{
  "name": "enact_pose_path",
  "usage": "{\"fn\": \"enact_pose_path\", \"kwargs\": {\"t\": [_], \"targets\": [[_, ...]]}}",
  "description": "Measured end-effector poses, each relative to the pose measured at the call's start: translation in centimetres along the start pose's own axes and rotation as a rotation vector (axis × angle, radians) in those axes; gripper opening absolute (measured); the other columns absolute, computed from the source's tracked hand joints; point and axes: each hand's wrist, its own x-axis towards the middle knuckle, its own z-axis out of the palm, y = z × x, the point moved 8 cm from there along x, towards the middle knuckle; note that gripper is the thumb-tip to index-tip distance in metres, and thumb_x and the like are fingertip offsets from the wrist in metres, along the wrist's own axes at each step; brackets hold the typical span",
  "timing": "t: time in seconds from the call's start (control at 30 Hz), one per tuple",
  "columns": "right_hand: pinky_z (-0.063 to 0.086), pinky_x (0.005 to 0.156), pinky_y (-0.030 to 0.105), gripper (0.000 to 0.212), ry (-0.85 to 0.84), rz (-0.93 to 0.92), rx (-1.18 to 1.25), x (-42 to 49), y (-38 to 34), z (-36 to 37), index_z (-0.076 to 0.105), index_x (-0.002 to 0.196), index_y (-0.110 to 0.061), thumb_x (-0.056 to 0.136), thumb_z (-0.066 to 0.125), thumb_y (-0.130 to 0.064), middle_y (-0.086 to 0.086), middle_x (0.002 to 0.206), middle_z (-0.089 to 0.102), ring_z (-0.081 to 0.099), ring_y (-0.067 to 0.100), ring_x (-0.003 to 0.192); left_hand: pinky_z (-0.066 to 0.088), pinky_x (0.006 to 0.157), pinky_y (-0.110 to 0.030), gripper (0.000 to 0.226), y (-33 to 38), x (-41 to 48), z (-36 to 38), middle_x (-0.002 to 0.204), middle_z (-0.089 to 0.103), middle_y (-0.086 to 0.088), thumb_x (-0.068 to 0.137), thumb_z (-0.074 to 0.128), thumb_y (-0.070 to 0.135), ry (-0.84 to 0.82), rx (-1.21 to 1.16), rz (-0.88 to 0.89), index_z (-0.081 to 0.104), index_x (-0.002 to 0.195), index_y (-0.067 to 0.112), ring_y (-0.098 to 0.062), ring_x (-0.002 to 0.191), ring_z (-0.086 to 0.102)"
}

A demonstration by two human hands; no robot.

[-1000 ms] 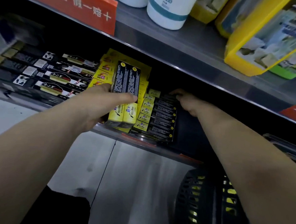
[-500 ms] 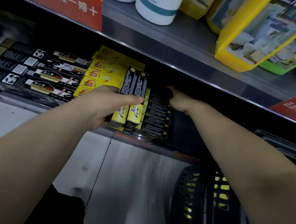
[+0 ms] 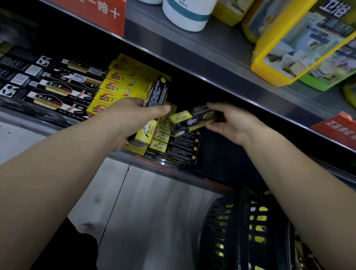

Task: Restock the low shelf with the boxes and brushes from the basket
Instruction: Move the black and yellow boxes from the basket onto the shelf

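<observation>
- Half a second ago our right hand (image 3: 232, 124) was reaching deep over the stacked boxes (image 3: 176, 147). Now it has drawn back toward the shelf front with a loose box (image 3: 195, 119) in it, black with a yellow end and blurred by motion.
- The fingers of that hand curl round the far end of the loose box, with the thumb on top. The box lies roughly level, slightly tilted, just above the stacked boxes.
- Our left hand (image 3: 132, 119) sits much where it was — clamped on the upright boxes (image 3: 156, 95), which are black at the top and yellow at the bottom, with the thumb stretched across their front. Whether it holds one or two we cannot tell.
- The yellow end of the loose box comes right up to the left thumb, and we cannot tell whether they touch.
- The stacked boxes lie flat at the front edge of the low shelf (image 3: 160, 165), just to the right of the upright boxes.
- Behind and to the left of our left hand rises a pile of yellow boxes (image 3: 121, 84). Further left, black brush boxes (image 3: 56, 88) lie flat in rows.
- The basket (image 3: 229, 233) stands at lower right beneath our right forearm — black and slotted, with yellow showing through the slots.
- On the upper shelf (image 3: 199, 58) stand a white bottle (image 3: 186, 9) and yellow packs (image 3: 306, 38), with a red label (image 3: 81, 3) on its front edge.
</observation>
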Motion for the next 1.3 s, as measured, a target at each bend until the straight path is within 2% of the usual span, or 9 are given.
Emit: {"fn": "enact_pose_path", "kwargs": {"t": [0.17,0.33,0.4,0.5,0.63,0.7,0.87,1.13,1.3], "targets": [[0.052,0.075,0.027,0.011,0.326,-0.001,0.158,3.4,0.4,-4.8,0.053,0.083,-0.016,0.094,0.054,-0.02,0.003,0.092,0.055,0.058,0.014,0.084,0.037,0.102,-0.038,0.085,-0.3,1.0,-1.0,0.143,0.044,-0.007,0.075,0.072,0.046,0.098,0.017,0.04,0.033,0.144,0.012,-0.026,0.125,0.047],[0.05,0.085,0.024,0.033,0.337,-0.108,-0.024,7.1,-0.1,-3.6,0.05,0.126,-0.013,0.095,0.053,-0.024,0.006,0.128,0.053,0.052,0.014,0.104,0.03,0.095,-0.031,0.088,-0.1,1.1,-1.4,0.143,0.044,-0.008,0.071,0.076,0.046,0.128,0.076,0.076,0.035,0.143,0.015,-0.027,0.128,0.045],[0.045,0.096,0.027,0.04,0.332,-0.11,-0.212,8.2,0.4,-2.5,0.046,0.132,-0.011,0.096,0.052,-0.027,0.008,0.132,0.052,0.052,0.018,0.11,0.044,0.098,-0.044,0.071,-0.3,1.3,-1.5,0.131,0.055,-0.007,0.066,0.079,0.047,0.105,0.072,0.065,0.048,0.126,0.023,-0.028,0.117,0.056],[0.044,0.081,0.025,0.038,0.289,-0.122,-0.45,9.5,1.2,-1.2,0.044,0.131,-0.009,0.097,0.048,-0.026,0.012,0.13,0.053,0.051,0.02,0.105,0.05,0.091,-0.042,0.045,-0.6,1.6,-1.7,0.112,0.064,0.0,0.066,0.078,0.049,0.095,0.097,0.062,0.045,0.091,0.032,-0.017,0.096,0.068],[0.04,0.091,0.027,0.039,0.241,-0.117,-0.695,10.3,1.4,-1.0,0.039,0.137,-0.009,0.1,0.039,-0.02,0.013,0.133,0.049,0.048,0.025,0.12,0.04,0.032,-0.009,0.047,-0.5,1.8,-1.5,0.087,0.062,0.011,0.073,0.074,0.044,0.118,0.109,0.072,0.042,0.102,0.027,0.008,0.058,0.065],[0.04,0.093,0.028,0.04,0.221,-0.094,-0.817,10.4,1.8,-1.1,0.036,0.14,-0.012,0.101,0.037,-0.019,0.013,0.135,0.048,0.047,0.026,0.12,0.029,0.024,-0.007,0.046,-0.3,1.6,-1.3,0.075,0.054,0.015,0.076,0.073,0.042,0.136,0.13,0.078,0.042,0.107,0.028,0.013,0.047,0.056],[0.041,0.092,0.027,0.048,0.135,-0.097,-0.977,10.3,2.5,0.3,0.027,0.147,-0.019,0.1,0.038,-0.019,0.012,0.14,0.044,0.048,0.026,0.122,0.043,0.075,-0.023,0.063,0.0,1.6,-1.1,0.066,0.047,0.019,0.073,0.073,0.046,0.149,0.19,0.096,0.05,0.128,0.023,-0.006,0.082,0.052],[0.038,0.092,0.023,0.055,0.057,-0.124,-1.239,9.9,2.3,1.7,0.013,0.151,-0.016,0.101,0.035,-0.01,0.012,0.145,0.04,0.045,0.025,0.126,0.026,0.088,-0.032,0.061,0.0,1.4,-1.2,0.072,0.047,0.016,0.075,0.073,0.043,0.155,0.18,0.104,0.049,0.127,0.022,0.004,0.068,0.05],[0.038,0.087,0.023,0.076,0.011,-0.198,-1.229,7.4,0.0,3.1,0.001,0.151,-0.015,0.095,0.053,-0.021,0.013,0.144,0.04,0.047,0.026,0.122,0.033,0.068,-0.021,0.049,0.2,1.3,-1.4,0.086,0.069,0.003,0.073,0.073,0.046,0.122,0.292,0.127,0.047,0.107,0.023,0.006,0.069,0.061]]}}
